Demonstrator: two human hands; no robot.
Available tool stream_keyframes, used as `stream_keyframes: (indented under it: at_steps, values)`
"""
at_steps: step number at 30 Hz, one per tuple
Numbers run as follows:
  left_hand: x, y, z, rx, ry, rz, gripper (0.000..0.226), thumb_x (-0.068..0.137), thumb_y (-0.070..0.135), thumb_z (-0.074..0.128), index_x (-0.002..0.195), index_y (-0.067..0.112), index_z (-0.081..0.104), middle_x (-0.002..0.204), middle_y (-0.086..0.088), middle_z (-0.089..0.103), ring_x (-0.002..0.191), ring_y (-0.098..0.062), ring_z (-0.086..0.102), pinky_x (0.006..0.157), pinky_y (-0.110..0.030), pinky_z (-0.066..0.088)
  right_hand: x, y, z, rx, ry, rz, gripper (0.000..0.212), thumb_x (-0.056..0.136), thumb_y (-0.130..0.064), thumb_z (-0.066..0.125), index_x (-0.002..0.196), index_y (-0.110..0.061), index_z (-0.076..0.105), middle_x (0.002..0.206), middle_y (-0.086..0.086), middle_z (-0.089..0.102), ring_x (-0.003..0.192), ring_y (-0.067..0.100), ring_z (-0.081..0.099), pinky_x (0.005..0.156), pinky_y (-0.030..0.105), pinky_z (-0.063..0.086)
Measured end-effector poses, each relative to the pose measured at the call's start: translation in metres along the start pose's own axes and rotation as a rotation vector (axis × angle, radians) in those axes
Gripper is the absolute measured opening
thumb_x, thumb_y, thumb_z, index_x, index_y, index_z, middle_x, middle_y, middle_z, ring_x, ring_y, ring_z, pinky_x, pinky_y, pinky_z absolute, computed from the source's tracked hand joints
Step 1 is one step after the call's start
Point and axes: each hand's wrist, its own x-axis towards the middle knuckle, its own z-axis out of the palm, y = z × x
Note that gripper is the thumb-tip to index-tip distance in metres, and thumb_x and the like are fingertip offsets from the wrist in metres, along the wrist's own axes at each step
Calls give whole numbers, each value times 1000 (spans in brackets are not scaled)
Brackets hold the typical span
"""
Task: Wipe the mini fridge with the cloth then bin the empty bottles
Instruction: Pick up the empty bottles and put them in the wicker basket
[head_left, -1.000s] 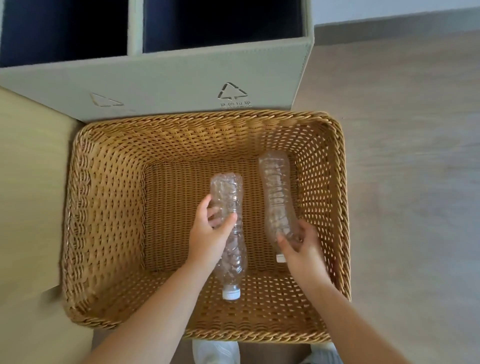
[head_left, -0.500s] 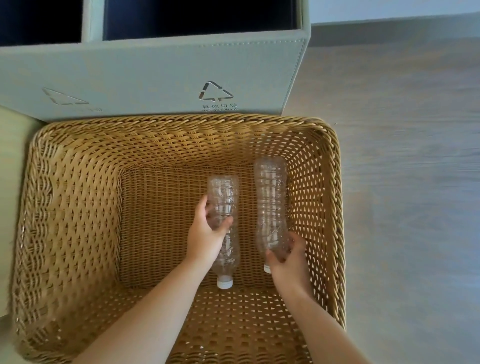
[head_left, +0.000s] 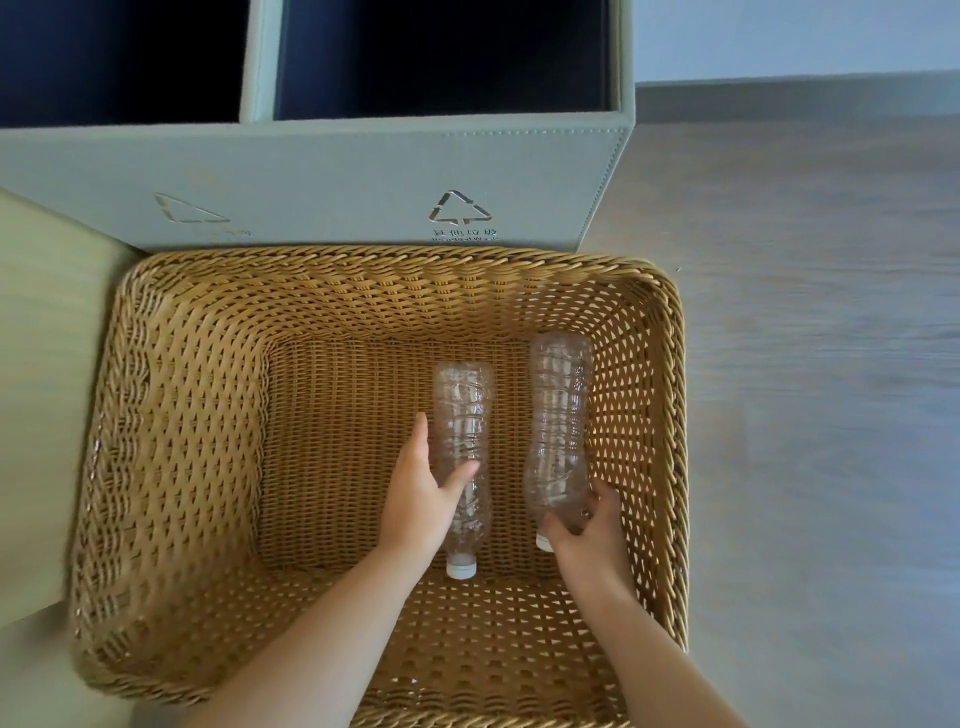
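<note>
Two bottles (head_left: 464, 410), fingers (head_left: 421, 441) curled round each.

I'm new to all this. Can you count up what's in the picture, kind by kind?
Clear plastic bottles: 2, left bottle and right bottle
Hands: 2, left hand and right hand
Wicker basket: 1
Grey bin: 1
Total: 6

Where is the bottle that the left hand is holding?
In the head view the left bottle is inside the wicker basket, near its middle, gripped by the left hand, with the right bottle beside it on the right.
</note>
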Motion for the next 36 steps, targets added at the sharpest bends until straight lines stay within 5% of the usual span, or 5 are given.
stream_keyframes:
  at_steps: [7,15,20,27,36]
  values:
    - [-40,17,-31,61,48,49,67,86,38,56,143,18,25,145,-3,35,130,-17,35,105,-40,34,-42,-13,-26,-122,-4,-84,61,87,-23,56,137,-24,22,123,1,52,89,14,49,82,28,38]
    - [-101,66,-87,295,275,354,41,83,18,65,120,3,57,108,-11,67,96,-25,63,80,-32,48,-108,-53,-51,-273,-5,-287,53,88,-27,56,135,-24,33,135,-3,46,116,14,47,91,27,38]
    - [-145,103,-131,349,303,453,38,79,13,68,115,3,61,103,-9,68,94,-25,63,76,-43,53,-165,-93,-75,-404,89,-490,47,88,-31,57,131,-25,41,128,-5,52,96,5,46,75,19,37]
    - [-202,168,-208,390,376,659,37,73,10,72,109,6,64,101,-5,68,95,-21,63,81,-35,52,-252,-167,-106,-276,232,-646,39,85,-27,61,123,-19,53,119,-1,59,109,16,52,82,24,37]
    - [-282,248,-314,368,494,679,29,80,18,65,107,7,65,99,-6,68,94,-22,63,80,-37,53,-389,-268,-132,-274,377,-1001,27,83,-19,63,110,-13,62,102,1,62,91,13,52,70,21,37]
